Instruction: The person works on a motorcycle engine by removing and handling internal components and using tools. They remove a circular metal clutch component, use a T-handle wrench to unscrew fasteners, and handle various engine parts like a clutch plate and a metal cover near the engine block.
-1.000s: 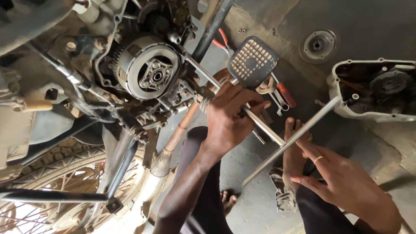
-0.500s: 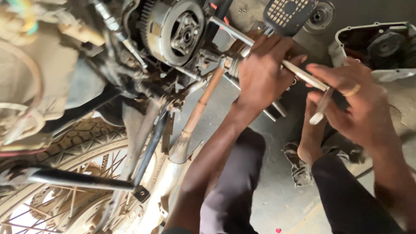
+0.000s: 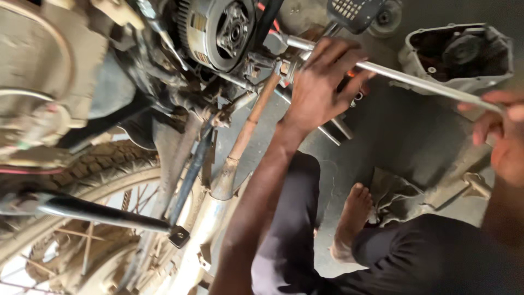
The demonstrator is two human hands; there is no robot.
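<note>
Head cam: vs 0.5 s ago left hand (image 3: 319, 90) still clamps socket end of long steel bar (image 3: 393, 76) by clutch (image 3: 221, 27) at 12 o'clock, while right hand (image 3: 499, 136), fingers curled round handle, swings to 3 o'clock, so prob turning.

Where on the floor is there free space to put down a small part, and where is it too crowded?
Bare concrete floor lies between the long metal rod, the engine cover and the bare foot. It is crowded around the clutch, where the left hand grips; the right hand holds the rod's far end.
</note>
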